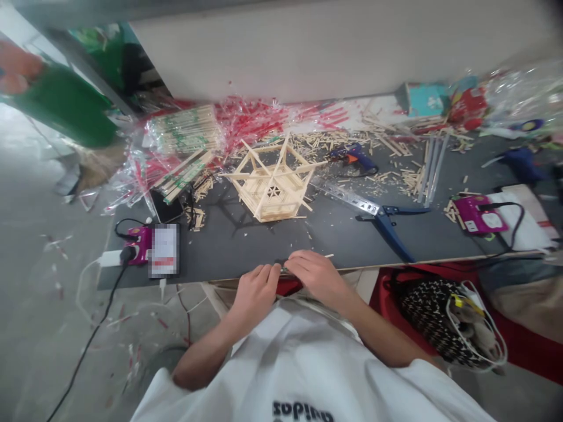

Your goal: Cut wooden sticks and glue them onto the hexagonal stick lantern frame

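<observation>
My left hand [259, 286] is closed at the front edge of the table, fingertips pressed together. Close beside it, my right hand [317, 276] is closed too, its fingers bent towards the left. Between the fingertips shows a small thing with green on it [284, 269], mostly hidden by the fingers. A pale thin stick [329, 256] pokes out past my right hand; whether it is held I cannot tell. Beyond the hands stands a six-sided framework of wooden sticks [275, 190], with a small spoked wheel shape in its middle.
Blue-handled cutters [389, 225] lie right of the framework, a blue glue gun [358, 157] behind. Bundled wrapped sticks [187, 132] and red-printed plastic wrappers [255, 120] pile up at the back. Purple power boxes [139, 246] with cables and a phone [164, 251] lie near the front edge.
</observation>
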`<state>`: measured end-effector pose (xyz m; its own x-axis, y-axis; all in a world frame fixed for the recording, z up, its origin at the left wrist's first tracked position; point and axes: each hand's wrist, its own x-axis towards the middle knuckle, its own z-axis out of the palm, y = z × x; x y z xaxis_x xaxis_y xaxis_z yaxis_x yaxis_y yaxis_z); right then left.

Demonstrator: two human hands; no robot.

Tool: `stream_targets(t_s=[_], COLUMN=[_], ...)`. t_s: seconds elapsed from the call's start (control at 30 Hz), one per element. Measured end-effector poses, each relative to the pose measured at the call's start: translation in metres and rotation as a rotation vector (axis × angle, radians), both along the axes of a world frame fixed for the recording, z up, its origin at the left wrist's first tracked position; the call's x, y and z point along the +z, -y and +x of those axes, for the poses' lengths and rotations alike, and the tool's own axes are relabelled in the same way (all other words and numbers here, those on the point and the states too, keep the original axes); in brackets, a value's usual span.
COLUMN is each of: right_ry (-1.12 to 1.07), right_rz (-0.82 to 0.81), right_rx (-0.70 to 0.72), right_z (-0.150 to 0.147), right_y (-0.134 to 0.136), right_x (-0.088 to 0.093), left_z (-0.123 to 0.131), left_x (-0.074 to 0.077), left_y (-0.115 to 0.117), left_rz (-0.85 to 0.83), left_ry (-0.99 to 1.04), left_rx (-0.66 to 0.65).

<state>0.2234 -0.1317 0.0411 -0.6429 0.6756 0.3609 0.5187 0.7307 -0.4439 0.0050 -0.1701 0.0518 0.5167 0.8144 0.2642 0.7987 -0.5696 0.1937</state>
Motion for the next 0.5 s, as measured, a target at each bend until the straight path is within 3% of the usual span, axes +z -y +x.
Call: stream_targets(t_s=[0.17,0.37,0.43,0.5], right_ry=[0.090,0.244,0.228,0.183], right_rz=[-0.051,-0.128,-0.123,-0.083], right_rx=[-0.067,-0.210,-0.278,-0.349], right_z=[0.008,0.036,0.049,0.063], right_y=[0.003,0.011,0.014,0.015], right_x=[-0.005,-0.036,-0.047,-0.055], left_z=[-0.016,-0.060,-0.088,-0.123], left_x=[0.016,0.041,0.050,0.061], left_y=[-0.007,-0.006,-0.009,-0.020], left_rz=[0.030,-0.086,-0.127,-0.062], left_ry=[0.024,-0.039,-0.029,-0.031], left_rx=[-0.075,-0.058,0.099,0.430])
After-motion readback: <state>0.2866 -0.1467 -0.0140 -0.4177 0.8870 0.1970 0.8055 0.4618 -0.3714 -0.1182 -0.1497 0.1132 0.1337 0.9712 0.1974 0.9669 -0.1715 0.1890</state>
